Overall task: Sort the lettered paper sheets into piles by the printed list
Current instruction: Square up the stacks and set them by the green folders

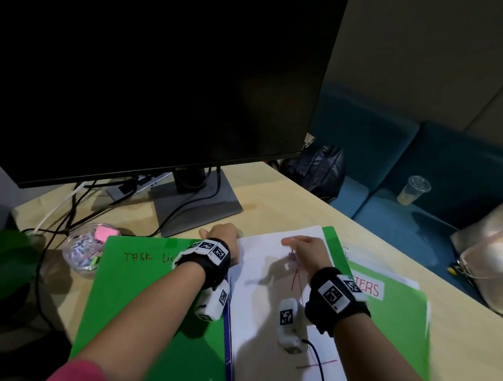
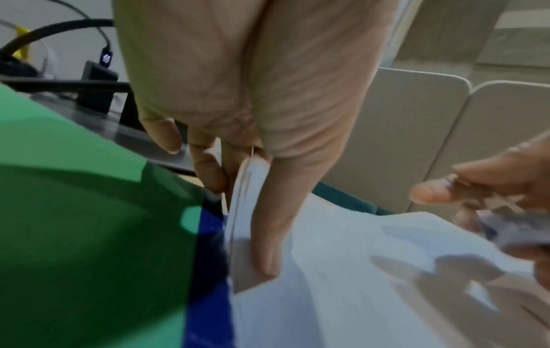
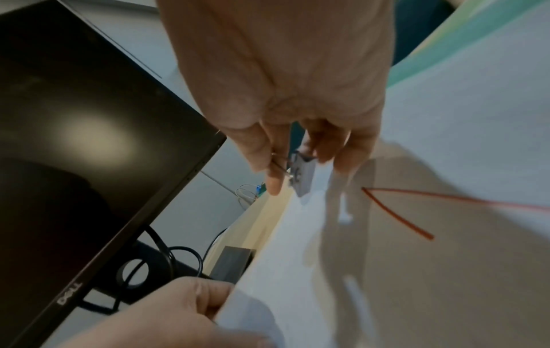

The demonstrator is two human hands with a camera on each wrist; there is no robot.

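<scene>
A stack of white sheets [image 1: 269, 304] lies on the desk, and the top one bears a large red letter [image 1: 297, 282]. My left hand [image 1: 221, 237] pinches the stack's far left corner [image 2: 247, 188], thumb on top and fingers beneath. My right hand [image 1: 303, 247] hovers over the sheets' far edge and pinches a small binder clip [image 3: 303, 181] by its wire handles. The clip hangs clear of the paper. A green folder [image 1: 148, 287] with "TASK LI" handwritten on it lies to the left. Another green folder [image 1: 396, 319] labelled in red lies under the sheets on the right.
A dark monitor [image 1: 162, 80] on a grey stand [image 1: 195, 204] fills the back, with cables trailing left. A clear bowl of clips [image 1: 85, 250] sits at the left. Another binder clip [image 1: 345, 250] lies beyond the right folder. The desk edge runs diagonally at right, with bags [image 1: 495, 255] beyond.
</scene>
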